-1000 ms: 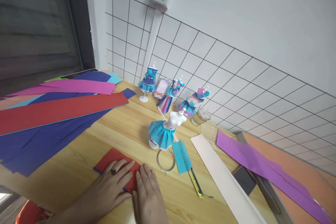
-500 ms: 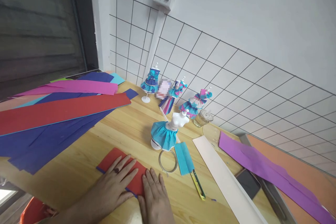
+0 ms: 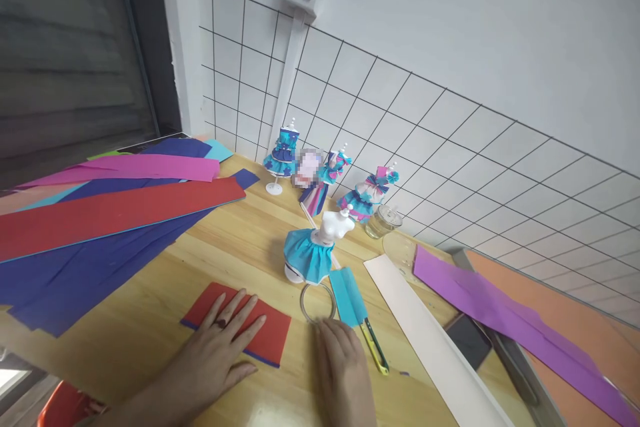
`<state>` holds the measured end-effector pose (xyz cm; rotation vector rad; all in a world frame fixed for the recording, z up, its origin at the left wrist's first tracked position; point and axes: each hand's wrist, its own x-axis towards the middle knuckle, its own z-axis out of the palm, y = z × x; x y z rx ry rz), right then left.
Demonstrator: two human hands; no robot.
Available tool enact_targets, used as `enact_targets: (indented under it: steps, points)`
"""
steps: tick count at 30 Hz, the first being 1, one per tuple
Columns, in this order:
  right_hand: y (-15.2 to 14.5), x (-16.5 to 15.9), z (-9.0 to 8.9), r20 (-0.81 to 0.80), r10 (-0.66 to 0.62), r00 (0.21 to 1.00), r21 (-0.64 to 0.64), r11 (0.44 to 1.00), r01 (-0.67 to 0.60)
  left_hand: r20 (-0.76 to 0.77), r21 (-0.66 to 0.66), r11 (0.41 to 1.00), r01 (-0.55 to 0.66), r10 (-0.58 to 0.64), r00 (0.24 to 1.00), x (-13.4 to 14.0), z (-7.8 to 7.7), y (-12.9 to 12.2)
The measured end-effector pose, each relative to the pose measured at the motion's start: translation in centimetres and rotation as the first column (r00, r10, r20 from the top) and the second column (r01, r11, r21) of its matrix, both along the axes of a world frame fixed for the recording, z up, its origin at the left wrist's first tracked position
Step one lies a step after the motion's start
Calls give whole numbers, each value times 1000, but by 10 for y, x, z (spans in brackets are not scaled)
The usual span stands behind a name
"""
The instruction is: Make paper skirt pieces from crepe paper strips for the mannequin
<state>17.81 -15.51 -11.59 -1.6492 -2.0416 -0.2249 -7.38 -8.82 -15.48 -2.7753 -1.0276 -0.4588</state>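
Note:
My left hand (image 3: 217, 347) lies flat with spread fingers on a folded red paper piece (image 3: 273, 330), which has dark blue paper under its edge. My right hand (image 3: 345, 367) is off the paper, its fingers curled and pressed together at the near edge of a thin silvery ring (image 3: 301, 303); whatever is under its fingertips is hidden. Beside the ring are a folded turquoise paper piece (image 3: 347, 293) and a yellow-and-black cutter knife (image 3: 375, 347). A small white mannequin (image 3: 333, 227) in a pleated turquoise skirt (image 3: 310, 255) stands just beyond.
Three dressed mannequins (image 3: 283, 153) and a glass jar (image 3: 384, 221) stand by the wall grid. Coloured paper strips (image 3: 120, 213) pile at left. A pale strip (image 3: 425, 327), a purple strip (image 3: 490, 313) and a phone (image 3: 467, 340) lie at right.
My right hand has lifted off the red paper and moved right to the ring, its fingers now curled. My left hand stays flat on the paper. The view has shifted slightly.

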Motion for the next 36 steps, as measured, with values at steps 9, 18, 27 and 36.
enact_targets:
  steps: [9,18,27,36]
  points:
    - [11,-7,12,-52,-69,996,-23,997,68,40,-16,1000,24,-23,999,4,13,-5]
    - [14,-43,-8,80,264,961,26,963,-267,46,-150,986,77,-71,996,10,21,-10]
    - [25,-46,-54,118,322,939,205,918,-340,27,-165,986,16,-12,1000,-11,19,-3]
    - [29,-45,-80,71,303,950,303,901,-310,-20,-30,997,-75,74,997,-46,21,10]
